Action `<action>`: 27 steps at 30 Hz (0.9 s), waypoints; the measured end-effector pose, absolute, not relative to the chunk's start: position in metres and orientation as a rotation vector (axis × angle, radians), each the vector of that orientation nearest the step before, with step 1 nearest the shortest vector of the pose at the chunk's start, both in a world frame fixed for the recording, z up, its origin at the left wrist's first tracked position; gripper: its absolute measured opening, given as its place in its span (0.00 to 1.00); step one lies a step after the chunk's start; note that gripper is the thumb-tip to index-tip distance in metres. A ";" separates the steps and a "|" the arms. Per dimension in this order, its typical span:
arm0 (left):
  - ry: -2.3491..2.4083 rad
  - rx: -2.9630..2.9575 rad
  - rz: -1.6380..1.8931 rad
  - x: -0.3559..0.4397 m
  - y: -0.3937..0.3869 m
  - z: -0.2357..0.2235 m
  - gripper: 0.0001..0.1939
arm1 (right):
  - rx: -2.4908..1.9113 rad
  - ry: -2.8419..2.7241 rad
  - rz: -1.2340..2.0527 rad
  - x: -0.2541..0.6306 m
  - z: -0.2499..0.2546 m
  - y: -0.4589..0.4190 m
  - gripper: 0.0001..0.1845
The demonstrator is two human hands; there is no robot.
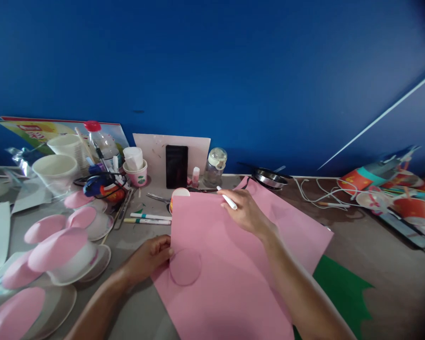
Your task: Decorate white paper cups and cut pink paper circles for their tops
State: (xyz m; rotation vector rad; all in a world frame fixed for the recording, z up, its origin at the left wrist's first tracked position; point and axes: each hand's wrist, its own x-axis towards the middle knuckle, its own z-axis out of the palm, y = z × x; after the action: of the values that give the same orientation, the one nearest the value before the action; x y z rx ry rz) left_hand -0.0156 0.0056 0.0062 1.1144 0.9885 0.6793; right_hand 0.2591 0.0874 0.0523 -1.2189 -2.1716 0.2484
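Observation:
My right hand (246, 213) is closed round a white marker (228, 198), above the far part of a large pink sheet of paper (230, 264). My left hand (149, 257) pinches that sheet at its left edge, fingers curled and thumb near the edge. Close to my left thumb, a purple circle outline (185, 267) is drawn on the paper. A second pink sheet (290, 212) lies partly beneath, to the right. From under the paper's far left corner a round white-and-orange object (180, 192) peeks out; most of it is hidden.
Paper cups with pink cone tops (58, 250) crowd the left. Two markers (148, 218) lie beside the sheet. A black phone (176, 166) and a glass jar (215, 166) stand behind. Green paper (343, 293), white cables (322, 193) and a metal pan (269, 177) lie on the right.

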 end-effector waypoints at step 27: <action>0.993 1.346 0.292 -0.006 -0.008 -0.005 0.11 | -1.558 -2.661 0.186 0.245 0.043 0.083 0.17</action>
State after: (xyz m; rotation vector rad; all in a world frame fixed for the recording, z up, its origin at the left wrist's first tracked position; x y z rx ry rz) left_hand -0.0059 -0.0083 -0.0046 1.3460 0.9932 0.2925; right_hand 0.2452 0.0834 0.0433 -1.5583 -2.6611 0.1858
